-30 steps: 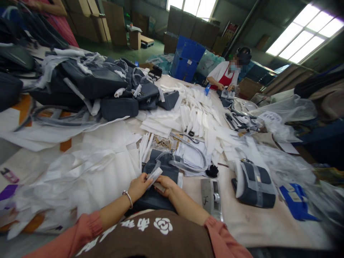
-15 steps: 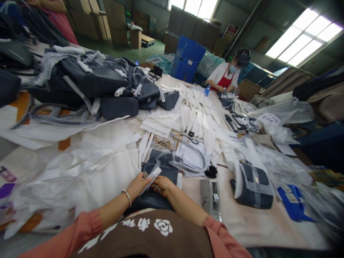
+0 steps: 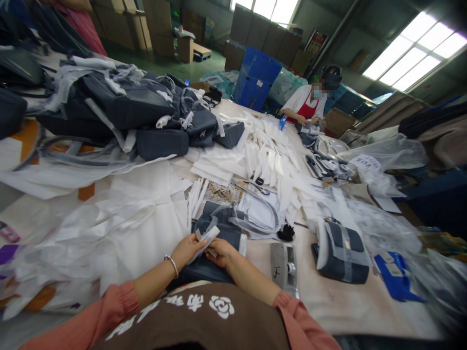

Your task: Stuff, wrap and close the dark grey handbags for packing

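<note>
Near the front edge of the table (image 3: 350, 306), the person's two hands meet over a dark grey bag (image 3: 215, 243) lying flat just before the brown apron. Left hand (image 3: 187, 250), with a bracelet at the wrist, is closed around a strip wrapped in white foam sheet (image 3: 207, 241), pinching it between thumb and fingers; the strip slants up and to the right from the hand. Right hand (image 3: 221, 251) touches the same strip from the other side, its fingers curled on the lower end, and rests on the bag. Both hands grip the strip; neither is open.

Just right of the bag lie a grey metal tool (image 3: 284, 265) and a small black tuft (image 3: 286, 233). Further right sits another grey bag wrapped with white strips (image 3: 341, 250), and beyond it a blue plastic piece (image 3: 396, 277). Left of the hands spreads a heap of white wrapping sheets (image 3: 120, 228). Behind the bag lie rolled white strips (image 3: 197, 194) and a broad pile of cut white pieces (image 3: 270, 155). At the far left a heap of dark bags (image 3: 127, 109) covers the table. At the far end a second person in a red apron (image 3: 304, 107) works with hands low over the table, well apart from the near hands
</note>
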The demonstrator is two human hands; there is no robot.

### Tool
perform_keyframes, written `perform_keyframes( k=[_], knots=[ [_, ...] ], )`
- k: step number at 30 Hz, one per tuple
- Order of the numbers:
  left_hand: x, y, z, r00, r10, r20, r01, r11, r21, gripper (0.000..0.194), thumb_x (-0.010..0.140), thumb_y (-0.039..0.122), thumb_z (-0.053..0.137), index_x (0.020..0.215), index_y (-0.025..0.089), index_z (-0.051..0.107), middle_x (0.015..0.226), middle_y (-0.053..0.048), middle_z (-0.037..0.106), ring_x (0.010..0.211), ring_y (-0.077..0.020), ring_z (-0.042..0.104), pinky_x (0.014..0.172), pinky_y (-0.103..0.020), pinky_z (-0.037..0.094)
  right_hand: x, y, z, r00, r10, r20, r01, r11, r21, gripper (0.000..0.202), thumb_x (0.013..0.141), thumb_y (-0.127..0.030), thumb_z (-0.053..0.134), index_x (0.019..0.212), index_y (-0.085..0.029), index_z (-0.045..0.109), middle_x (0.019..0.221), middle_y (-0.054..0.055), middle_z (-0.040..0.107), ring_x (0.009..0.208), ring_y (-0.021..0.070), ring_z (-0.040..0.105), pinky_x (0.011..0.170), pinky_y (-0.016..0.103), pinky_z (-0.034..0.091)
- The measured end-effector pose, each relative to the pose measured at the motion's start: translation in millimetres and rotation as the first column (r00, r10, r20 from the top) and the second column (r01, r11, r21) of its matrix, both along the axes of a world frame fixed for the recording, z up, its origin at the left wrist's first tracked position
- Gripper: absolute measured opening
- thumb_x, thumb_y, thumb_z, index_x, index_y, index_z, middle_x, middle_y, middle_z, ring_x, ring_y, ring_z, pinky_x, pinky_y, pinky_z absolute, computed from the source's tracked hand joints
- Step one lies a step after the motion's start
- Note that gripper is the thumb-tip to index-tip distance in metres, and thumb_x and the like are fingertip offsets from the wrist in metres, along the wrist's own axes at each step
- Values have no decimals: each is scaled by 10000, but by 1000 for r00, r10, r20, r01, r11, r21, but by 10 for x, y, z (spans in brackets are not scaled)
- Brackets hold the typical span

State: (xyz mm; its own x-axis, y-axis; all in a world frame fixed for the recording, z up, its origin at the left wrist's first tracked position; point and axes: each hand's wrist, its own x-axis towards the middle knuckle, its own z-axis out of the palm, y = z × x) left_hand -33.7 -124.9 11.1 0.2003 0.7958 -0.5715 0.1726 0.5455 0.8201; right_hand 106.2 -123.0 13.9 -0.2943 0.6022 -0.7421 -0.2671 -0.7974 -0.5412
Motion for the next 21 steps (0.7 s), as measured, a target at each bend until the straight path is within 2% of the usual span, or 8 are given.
perform_keyframes(
  k=[3, 6, 9, 11, 14, 17, 21],
  knots=[
    [-22, -18, -27, 998, -25, -60, 26, 1000, 14, 499, 608, 534, 640, 902, 132, 630, 766, -57, 698, 749, -234, 625, 657, -292, 451, 34, -4, 8, 1000, -9, -19, 9, 1000, -14, 123, 751, -173, 650, 859, -129, 615, 748, 17, 632, 598, 109, 571, 564, 233, 459],
    [-26, -24, -16, 998, -41, -44, 41, 999, 0, 498, 604, 541, 642, 886, 132, 632, 765, -55, 699, 738, -229, 621, 645, -287, 447, 111, -22, 26, 999, -21, -36, 21, 1000, -13, 200, 633, -80, 686, 817, -124, 621, 709, 16, 633, 569, 98, 561, 572, 223, 449],
    [-11, -17, 21, 998, -12, 54, 14, 1000, -27, 525, 604, 529, 661, 948, 134, 622, 854, -65, 707, 783, -227, 628, 677, -285, 456, 212, -73, 70, 999, -43, -3, 43, 999, 5, 273, 608, -134, 717, 856, -127, 601, 715, 22, 631, 591, 108, 584, 569, 223, 448],
    [-2, -11, 44, 991, 16, 133, -9, 999, -51, 550, 607, 509, 679, 1002, 133, 611, 914, -73, 705, 811, -222, 632, 704, -287, 461, 272, -123, 111, 997, -82, 0, 82, 996, 41, 316, 653, -253, 715, 913, -144, 574, 755, 34, 641, 647, 133, 618, 575, 228, 450],
    [0, 0, 59, 980, 45, 196, -29, 996, -87, 578, 589, 493, 708, 1034, 136, 610, 943, -74, 702, 827, -218, 630, 721, -292, 463, 313, -201, 160, 987, -139, -80, 145, 987, 75, 366, 718, -393, 655, 982, -164, 547, 824, 57, 655, 766, 169, 646, 627, 242, 459],
    [-5, 6, 60, 974, 64, 219, -40, 992, -116, 589, 567, 484, 729, 1028, 135, 617, 948, -70, 701, 835, -215, 626, 738, -290, 462, 280, -248, 156, 984, -160, -77, 165, 984, 73, 386, 660, -314, 710, 981, -161, 562, 858, 57, 661, 819, 170, 641, 675, 245, 457],
    [-15, 6, 87, 971, 84, 225, -54, 989, -136, 575, 580, 452, 727, 1041, 131, 605, 927, -66, 700, 817, -207, 624, 722, -284, 462, 176, -242, 78, 976, -214, -26, 215, 976, 38, 391, 591, -263, 775, 911, -151, 581, 802, 28, 655, 732, 132, 623, 668, 235, 456]
  ],
)
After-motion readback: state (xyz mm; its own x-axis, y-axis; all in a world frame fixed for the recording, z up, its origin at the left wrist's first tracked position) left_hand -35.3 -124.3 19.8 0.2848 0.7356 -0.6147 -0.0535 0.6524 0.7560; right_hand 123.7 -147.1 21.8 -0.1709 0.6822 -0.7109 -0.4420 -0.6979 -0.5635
